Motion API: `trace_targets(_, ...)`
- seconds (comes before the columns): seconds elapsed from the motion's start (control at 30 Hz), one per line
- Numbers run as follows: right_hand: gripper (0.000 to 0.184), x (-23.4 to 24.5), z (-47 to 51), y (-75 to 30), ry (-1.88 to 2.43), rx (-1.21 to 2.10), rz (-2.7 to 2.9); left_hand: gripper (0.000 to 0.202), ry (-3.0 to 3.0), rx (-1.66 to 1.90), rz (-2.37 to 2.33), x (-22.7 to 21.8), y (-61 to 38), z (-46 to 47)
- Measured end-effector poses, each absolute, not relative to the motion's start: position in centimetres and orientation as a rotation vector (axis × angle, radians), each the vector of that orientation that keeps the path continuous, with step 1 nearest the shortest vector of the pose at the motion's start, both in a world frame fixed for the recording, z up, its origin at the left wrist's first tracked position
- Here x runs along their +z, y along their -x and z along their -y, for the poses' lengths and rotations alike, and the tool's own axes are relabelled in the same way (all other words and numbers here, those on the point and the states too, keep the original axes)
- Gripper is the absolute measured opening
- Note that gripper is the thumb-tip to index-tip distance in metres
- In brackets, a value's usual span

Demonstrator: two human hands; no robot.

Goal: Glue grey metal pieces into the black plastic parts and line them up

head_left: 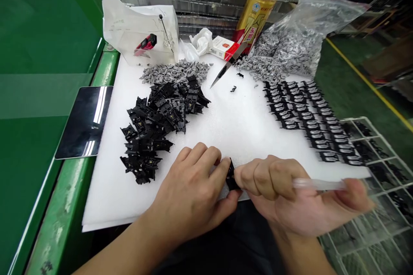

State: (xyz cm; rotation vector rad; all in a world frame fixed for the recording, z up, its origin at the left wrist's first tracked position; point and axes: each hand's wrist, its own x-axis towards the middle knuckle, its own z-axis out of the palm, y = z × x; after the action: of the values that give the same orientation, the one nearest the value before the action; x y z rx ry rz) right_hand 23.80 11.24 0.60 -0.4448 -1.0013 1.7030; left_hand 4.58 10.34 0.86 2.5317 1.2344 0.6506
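Note:
A small black plastic part (231, 176) is pinched between the thumb and fingers of my left hand (193, 184), at the near edge of the white foam sheet. My right hand (274, 184) is closed around a tool with a translucent handle (318, 184). The tool's working end is hidden by my fingers, which press close against the part's right side. Left of my hands lies a heap of black plastic parts (164, 111). Behind it spreads a pile of small grey pieces (180, 71).
Rows of black parts with grey pieces (300, 111) lie at right, beside a white wire rack (364, 120). Behind are a pointed metal tool (226, 68), a drink bottle (258, 8), and a plastic bag of grey pieces (293, 43). A tablet (84, 122) rests on the green ledge.

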Motion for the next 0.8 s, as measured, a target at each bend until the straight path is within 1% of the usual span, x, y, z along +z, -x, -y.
trace_targets(0.43, 0.061, 0.5, -11.1, -24.2, 0.483, 1.725, 0.972, 0.035, -2.515, 0.645, -1.239, 0.7, -4.5, -10.3)
trace_targets(0.6, 0.065, 1.1, -10.8, -24.1, 0.459, 1.701, 0.712, 0.038, -2.498, 0.648, -1.272, 0.8, -4.4, -10.0)
trace_targets(0.67, 0.067, 1.4, -11.4, -24.2, 0.498, 1.642, 0.708, 0.040, -2.521, 0.695, -1.295, 0.1, -4.3, -9.9)
trace_targets(0.73, 0.067, 1.6, -12.9, -24.0, 0.595, 1.560, 0.847, 0.044, -2.618, 0.809, -1.311, -1.0, -4.2, -10.1)
trace_targets(0.77, 0.067, 1.6, -13.9, -23.9, 0.661, 1.502, 0.946, 0.041, -2.694, 0.854, -1.313, -1.7, -4.1, -10.3)
trace_targets(0.8, 0.068, 1.7, -14.9, -23.6, 0.736, 1.441, 1.046, 0.029, -2.778, 0.921, -1.329, -2.2, -4.0, -10.6)
